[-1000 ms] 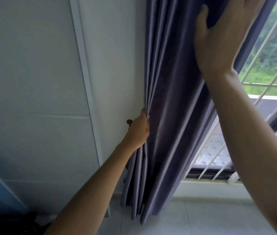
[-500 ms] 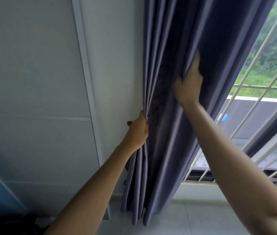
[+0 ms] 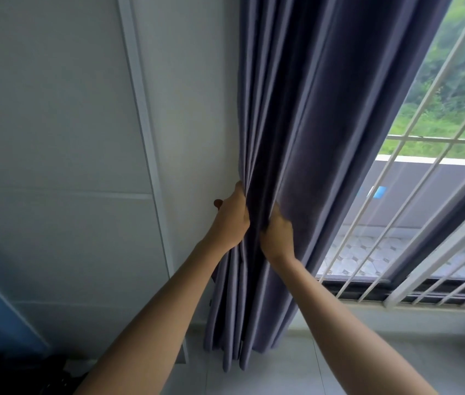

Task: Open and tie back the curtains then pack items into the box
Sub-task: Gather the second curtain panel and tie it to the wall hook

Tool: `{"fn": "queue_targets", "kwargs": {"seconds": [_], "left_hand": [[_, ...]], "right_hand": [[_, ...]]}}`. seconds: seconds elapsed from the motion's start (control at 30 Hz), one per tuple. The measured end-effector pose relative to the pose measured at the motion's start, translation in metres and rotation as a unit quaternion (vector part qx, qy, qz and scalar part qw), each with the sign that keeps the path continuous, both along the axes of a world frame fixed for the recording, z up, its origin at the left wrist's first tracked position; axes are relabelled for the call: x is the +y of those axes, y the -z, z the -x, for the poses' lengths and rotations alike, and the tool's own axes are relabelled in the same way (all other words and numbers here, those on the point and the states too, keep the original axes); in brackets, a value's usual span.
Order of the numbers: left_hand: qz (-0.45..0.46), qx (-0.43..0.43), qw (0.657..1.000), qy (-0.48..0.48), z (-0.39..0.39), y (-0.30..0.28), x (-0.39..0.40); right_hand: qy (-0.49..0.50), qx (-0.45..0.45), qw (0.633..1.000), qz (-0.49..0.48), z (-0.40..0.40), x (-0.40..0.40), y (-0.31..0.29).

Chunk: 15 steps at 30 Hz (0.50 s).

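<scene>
Head view: white wall (image 3: 54, 109) at left, barred window (image 3: 413, 195) at right. Grey curtain (image 3: 296, 124) bunched against wall, hanging to floor. Left hand (image 3: 232, 220) and right hand (image 3: 278, 235) side by side, fingers curled round gathered folds. Dark hook (image 3: 217, 203) just beside left hand. Advice: keep bundle tight, hold w/ one hand, loop tie w/ other.

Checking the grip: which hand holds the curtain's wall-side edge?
The left hand, gripping the curtain nearest the wall; the right hand bunches folds window-side.
</scene>
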<state>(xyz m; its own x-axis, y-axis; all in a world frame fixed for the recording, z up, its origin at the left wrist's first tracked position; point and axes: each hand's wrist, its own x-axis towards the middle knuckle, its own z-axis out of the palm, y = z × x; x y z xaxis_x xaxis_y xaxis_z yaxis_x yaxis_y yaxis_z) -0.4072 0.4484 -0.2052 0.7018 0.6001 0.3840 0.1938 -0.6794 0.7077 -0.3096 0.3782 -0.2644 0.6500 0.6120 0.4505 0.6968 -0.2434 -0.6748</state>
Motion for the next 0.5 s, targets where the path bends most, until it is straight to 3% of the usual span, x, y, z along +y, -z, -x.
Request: {"fn": "queue_targets", "kwargs": {"seconds": [0.37, 0.5], "left_hand": [[0.054, 0.018, 0.998, 0.019, -0.005, -0.003, 0.000], [0.075, 0.011, 0.996, 0.047, 0.002, -0.008, -0.002]], "right_hand": [[-0.032, 0.041, 0.969, 0.243, 0.039, -0.011, 0.045], [-0.037, 0.053, 0.965, 0.255, 0.042, -0.010, 0.048]]}}
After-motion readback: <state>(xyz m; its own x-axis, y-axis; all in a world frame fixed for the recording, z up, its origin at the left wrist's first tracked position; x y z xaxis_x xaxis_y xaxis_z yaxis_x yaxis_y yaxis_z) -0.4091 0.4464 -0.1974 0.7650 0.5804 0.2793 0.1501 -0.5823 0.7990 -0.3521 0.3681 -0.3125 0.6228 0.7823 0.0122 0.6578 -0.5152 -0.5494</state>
